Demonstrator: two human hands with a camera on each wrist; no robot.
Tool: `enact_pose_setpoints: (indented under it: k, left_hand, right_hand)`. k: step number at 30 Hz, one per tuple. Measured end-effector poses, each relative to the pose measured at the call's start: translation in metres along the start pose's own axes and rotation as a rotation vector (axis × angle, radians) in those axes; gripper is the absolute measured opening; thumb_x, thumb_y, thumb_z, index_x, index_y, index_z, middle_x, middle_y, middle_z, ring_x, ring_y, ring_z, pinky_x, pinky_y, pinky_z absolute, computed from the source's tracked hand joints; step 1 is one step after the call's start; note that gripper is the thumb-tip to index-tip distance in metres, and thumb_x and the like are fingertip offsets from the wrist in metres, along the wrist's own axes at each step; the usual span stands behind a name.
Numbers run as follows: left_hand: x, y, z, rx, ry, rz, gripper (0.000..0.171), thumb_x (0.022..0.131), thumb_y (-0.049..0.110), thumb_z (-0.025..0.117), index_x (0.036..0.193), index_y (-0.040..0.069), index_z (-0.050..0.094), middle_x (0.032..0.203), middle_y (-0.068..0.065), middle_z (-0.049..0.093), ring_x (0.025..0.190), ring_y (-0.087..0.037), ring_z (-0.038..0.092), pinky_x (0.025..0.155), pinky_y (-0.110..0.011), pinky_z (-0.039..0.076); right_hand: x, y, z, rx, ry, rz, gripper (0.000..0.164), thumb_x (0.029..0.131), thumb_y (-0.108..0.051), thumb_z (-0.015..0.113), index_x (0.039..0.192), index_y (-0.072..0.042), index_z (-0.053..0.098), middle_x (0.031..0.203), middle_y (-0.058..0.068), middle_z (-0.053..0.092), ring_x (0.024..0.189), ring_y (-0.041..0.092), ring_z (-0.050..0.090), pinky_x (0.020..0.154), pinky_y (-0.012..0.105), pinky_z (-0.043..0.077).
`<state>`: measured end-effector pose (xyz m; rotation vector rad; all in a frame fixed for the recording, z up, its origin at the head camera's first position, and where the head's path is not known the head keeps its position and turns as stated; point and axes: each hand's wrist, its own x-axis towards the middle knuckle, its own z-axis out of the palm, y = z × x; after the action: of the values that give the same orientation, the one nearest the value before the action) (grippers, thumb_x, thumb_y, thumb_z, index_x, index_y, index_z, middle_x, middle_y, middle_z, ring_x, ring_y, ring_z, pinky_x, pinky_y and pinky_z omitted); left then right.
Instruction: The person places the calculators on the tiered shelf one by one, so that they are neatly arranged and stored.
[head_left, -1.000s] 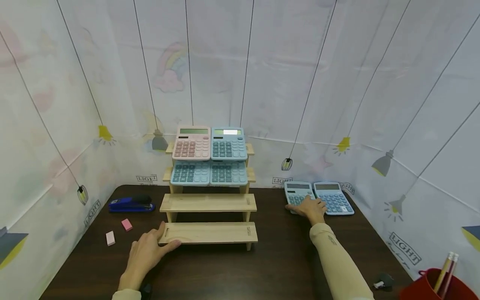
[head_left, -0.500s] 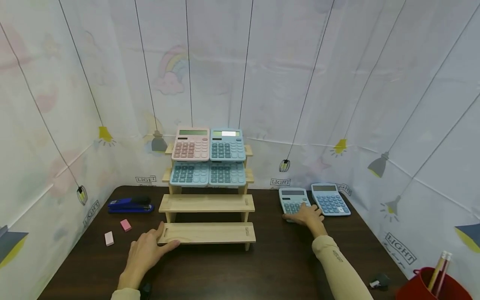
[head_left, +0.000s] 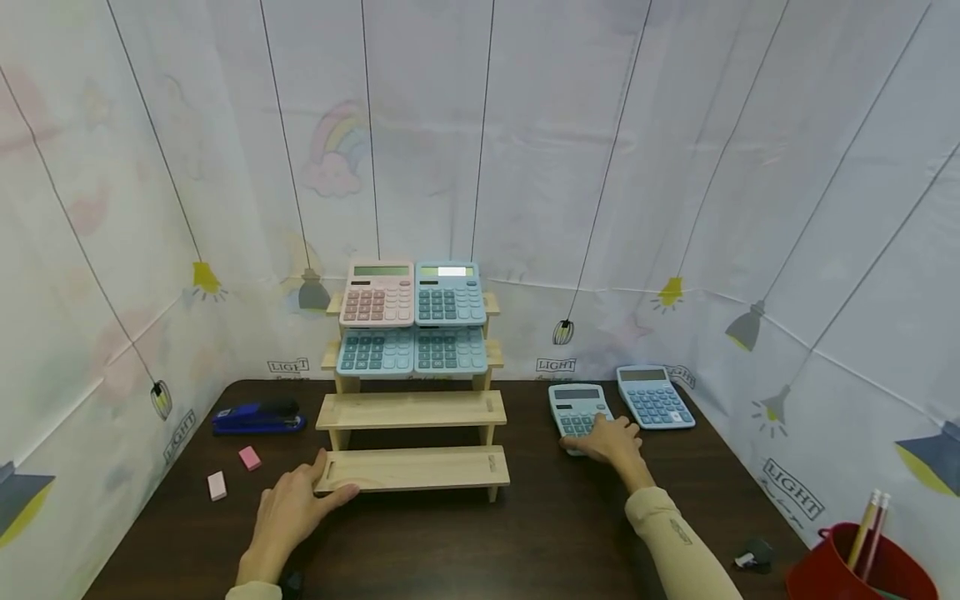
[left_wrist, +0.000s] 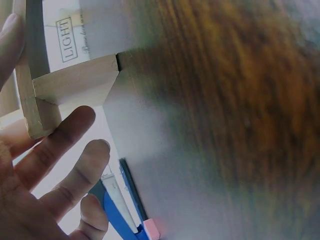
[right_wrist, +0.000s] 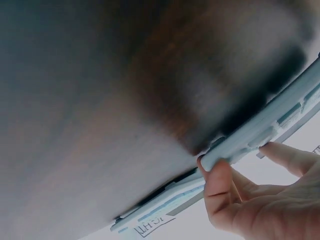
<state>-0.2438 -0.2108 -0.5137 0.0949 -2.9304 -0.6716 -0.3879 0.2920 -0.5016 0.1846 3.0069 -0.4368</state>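
My left hand (head_left: pixel 291 510) holds the left end of a stepped wooden display rack (head_left: pixel 420 468) at its lowest step, with the thumb at the front edge. In the left wrist view, the other fingers (left_wrist: pixel 75 182) extend loosely beside the rack's end. At the right, my right hand (head_left: pixel 611 446) grips the lower part of a light blue calculator (head_left: pixel 577 403) between thumb and fingers. The right wrist view shows this calculator's edge (right_wrist: pixel 255 132) tilted off the table. A second blue calculator (head_left: pixel 655 397) lies to its right, apart from it.
The rack's upper two steps bear a pink calculator (head_left: pixel 377 293) and several blue ones (head_left: pixel 450 293). A blue stapler (head_left: pixel 258 417) and two erasers (head_left: pixel 250 457) lie left. A red bucket (head_left: pixel 817 567) with pencils and a small dark object (head_left: pixel 756 555) stand front right.
My right hand has drawn the calculator toward me and slightly left, opening a gap to the second calculator. The left hand has stayed at the rack. The head view has shifted a little.
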Motion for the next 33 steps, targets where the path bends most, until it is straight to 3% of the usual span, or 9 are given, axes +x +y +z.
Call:
enact_pose_setpoints:
  k: [9,19,25,33]
  left_hand:
    - [-0.001,0.002,0.004,-0.008,-0.004,0.008,0.104,0.079,0.078,0.063,0.150,0.005,0.046,0.119,-0.020,0.069,0.100,-0.038,0.067,0.072,-0.049,0.047]
    - [0.002,0.003,0.000,0.001,0.009,0.016,0.106,0.078,0.081,0.061,0.150,0.005,0.046,0.115,-0.019,0.069,0.099,-0.040,0.067,0.072,-0.051,0.047]
    - [0.002,0.002,0.000,-0.001,-0.007,0.006,0.108,0.077,0.083,0.059,0.151,0.005,0.045,0.118,-0.020,0.068,0.100,-0.041,0.066,0.075,-0.054,0.047]
    - [0.000,0.001,-0.002,0.001,-0.011,0.002,0.106,0.078,0.080,0.061,0.151,0.004,0.044,0.120,-0.023,0.068,0.101,-0.042,0.065,0.074,-0.053,0.048]
  right_hand:
    - [-0.020,0.002,0.001,0.040,0.008,-0.025,0.108,0.079,-0.071,0.066,0.149,0.006,0.039,0.138,0.050,0.033,0.128,0.067,0.030,0.098,0.074,0.039]
    - [-0.043,-0.011,-0.006,0.040,0.071,-0.124,0.105,0.079,-0.075,0.063,0.150,0.000,0.042,0.139,0.046,0.042,0.127,0.065,0.037,0.102,0.072,0.033]
    - [-0.061,-0.024,-0.020,0.019,0.141,-0.182,0.100,0.080,-0.071,0.064,0.147,0.001,0.046,0.132,0.039,0.054,0.116,0.055,0.048,0.100,0.065,0.031]
    - [-0.093,-0.052,-0.045,0.064,0.188,-0.205,0.099,0.079,-0.071,0.066,0.149,-0.005,0.046,0.125,0.040,0.049,0.112,0.050,0.046,0.091,0.060,0.038]
